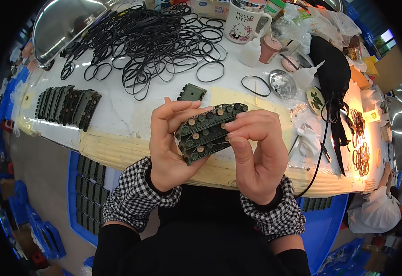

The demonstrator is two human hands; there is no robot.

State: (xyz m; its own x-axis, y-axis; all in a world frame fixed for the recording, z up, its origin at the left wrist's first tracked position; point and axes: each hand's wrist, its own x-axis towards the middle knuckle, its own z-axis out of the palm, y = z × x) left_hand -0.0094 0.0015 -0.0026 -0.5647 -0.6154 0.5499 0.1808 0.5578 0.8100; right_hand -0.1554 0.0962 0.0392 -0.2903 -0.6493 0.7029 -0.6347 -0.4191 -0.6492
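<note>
Dark green toy tank track parts [206, 135], with rows of small round wheels in green and tan, are held up above the table's near edge. My left hand [168, 154] is closed around their left end, thumb side toward me. At their right end, my right hand [262, 156] has its fingertips pinched on the parts; whether a small piece sits between them I cannot make out. Just beyond my hands lies a dark green toy part [192, 92]. A row of similar green parts [67, 105] stands at the left of the table.
Black rubber bands [157, 46] are heaped at the back. A white mug [243, 25], a small squeeze bottle [250, 53] and a pink cup [270, 49] stand behind my right hand. A black cord [324, 147] hangs over the edge. Blue trays [73, 184] holding green parts sit below.
</note>
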